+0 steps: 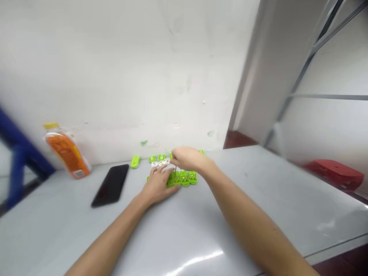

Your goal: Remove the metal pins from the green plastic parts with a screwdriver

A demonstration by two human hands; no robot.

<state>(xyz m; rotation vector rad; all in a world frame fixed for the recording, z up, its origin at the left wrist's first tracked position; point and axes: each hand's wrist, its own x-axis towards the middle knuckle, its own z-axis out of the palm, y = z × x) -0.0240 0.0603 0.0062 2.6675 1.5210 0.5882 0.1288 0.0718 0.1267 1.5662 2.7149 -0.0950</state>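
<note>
The left hand (156, 185) lies with fingers spread over the left end of the green casings (185, 184) — golden parts (192, 176) inside them. Above the casings, the right hand (188, 158) curls round a thin tool (175, 169), tip down — and farther left stands an orange-labelled bottle (67, 153).

Green pieces (184, 179) are sitting in a tight row on the bench (184, 222), goldish bits (193, 177) showing inside — thin dark shaft (175, 168) is pointing nearly straight down at one.
</note>
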